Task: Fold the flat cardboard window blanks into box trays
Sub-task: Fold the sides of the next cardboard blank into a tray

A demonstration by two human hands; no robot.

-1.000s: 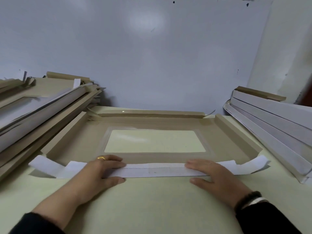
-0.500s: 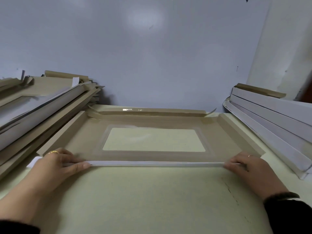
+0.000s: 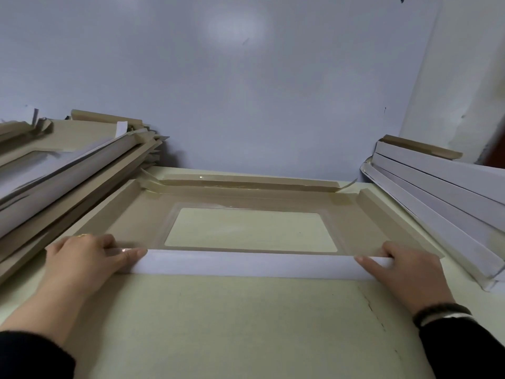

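Left hand (image 3: 87,258) and right hand (image 3: 401,272): each grips one end of the near flap (image 3: 251,265), white side out, fingers curled over its top edge, thumbs in front. Tabletop (image 3: 232,324): pale green. Cardboard window blank (image 3: 136,214): tan, flat at tabletop centre, clear window mid-panel. Folded trays (image 3: 68,170): heaped along left edge. White-sided stack (image 3: 442,192): right edge, apparently more trays.
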